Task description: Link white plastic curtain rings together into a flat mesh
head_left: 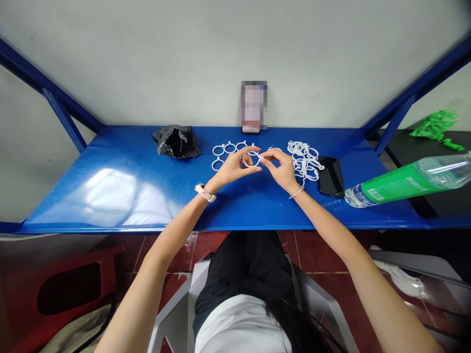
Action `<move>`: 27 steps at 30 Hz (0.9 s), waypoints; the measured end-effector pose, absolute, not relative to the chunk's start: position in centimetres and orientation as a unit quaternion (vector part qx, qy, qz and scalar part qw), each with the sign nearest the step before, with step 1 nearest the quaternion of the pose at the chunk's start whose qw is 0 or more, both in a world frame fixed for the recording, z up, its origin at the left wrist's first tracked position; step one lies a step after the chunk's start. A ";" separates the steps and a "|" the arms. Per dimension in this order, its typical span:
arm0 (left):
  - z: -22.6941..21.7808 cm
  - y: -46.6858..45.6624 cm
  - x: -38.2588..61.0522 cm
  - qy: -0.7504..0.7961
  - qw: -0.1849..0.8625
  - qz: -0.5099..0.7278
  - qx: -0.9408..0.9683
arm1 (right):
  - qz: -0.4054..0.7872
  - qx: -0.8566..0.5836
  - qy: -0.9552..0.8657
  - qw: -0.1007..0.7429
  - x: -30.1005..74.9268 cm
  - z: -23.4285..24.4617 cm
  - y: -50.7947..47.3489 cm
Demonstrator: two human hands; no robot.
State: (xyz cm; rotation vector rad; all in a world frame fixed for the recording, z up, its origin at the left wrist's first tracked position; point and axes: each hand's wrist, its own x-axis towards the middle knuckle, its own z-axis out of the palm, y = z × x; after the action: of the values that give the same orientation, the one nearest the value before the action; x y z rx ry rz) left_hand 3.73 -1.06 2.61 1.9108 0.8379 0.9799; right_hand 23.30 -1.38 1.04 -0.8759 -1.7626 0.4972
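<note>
A white plastic curtain ring (250, 167) is held up over the blue table between my two hands. My left hand (231, 168) curves its thumb and fingers around the ring's left side. With its thumb and forefinger, my right hand (282, 169) pinches the small eyelet end at the ring's right. Behind my left hand, several more rings (218, 155) lie spaced out on the table, partly hidden by the hand. A tangled pile of white rings (306, 163) lies just right of my right hand.
A crumpled black plastic bag (176, 142) lies left on the blue table (147, 181). One phone (251, 110) leans against the back wall; a dark phone (330, 176) lies by the pile. A green-labelled bottle (401, 184) stands at the right, near blue frame bars (395, 122).
</note>
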 end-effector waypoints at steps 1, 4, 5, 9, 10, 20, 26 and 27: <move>2.6 -1.1 3.7 0.333 0.404 0.389 0.758 | 0.203 -0.367 -0.739 0.527 23.3 1.0 -1.4; 2.7 -1.2 3.8 0.331 0.401 0.394 0.758 | 0.194 -0.366 -0.745 0.523 23.3 0.7 -1.3; 2.7 -1.2 3.8 0.329 0.398 0.394 0.760 | 0.195 -0.365 -0.747 0.520 23.3 0.7 -1.3; 2.7 -1.3 3.8 0.329 0.386 0.393 0.767 | 0.216 -0.351 -0.756 0.509 23.2 0.6 -1.3; 2.7 -1.3 3.8 0.330 0.385 0.392 0.768 | 0.221 -0.347 -0.757 0.508 23.2 0.6 -1.4; 2.5 -1.3 4.0 0.329 0.391 0.390 0.766 | 0.229 -0.349 -0.761 0.496 23.3 0.6 -1.4; 2.5 -1.3 4.0 0.327 0.389 0.388 0.769 | 0.222 -0.349 -0.762 0.498 23.4 0.5 -1.3; 2.4 -1.3 4.0 0.328 0.388 0.387 0.769 | 0.219 -0.351 -0.762 0.497 23.4 0.5 -1.3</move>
State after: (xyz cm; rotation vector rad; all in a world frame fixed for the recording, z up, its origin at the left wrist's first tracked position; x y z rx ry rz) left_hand 4.03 -1.32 2.45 1.9577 0.8338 0.9854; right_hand 23.37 -1.33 0.48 -0.8501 -1.8461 0.5302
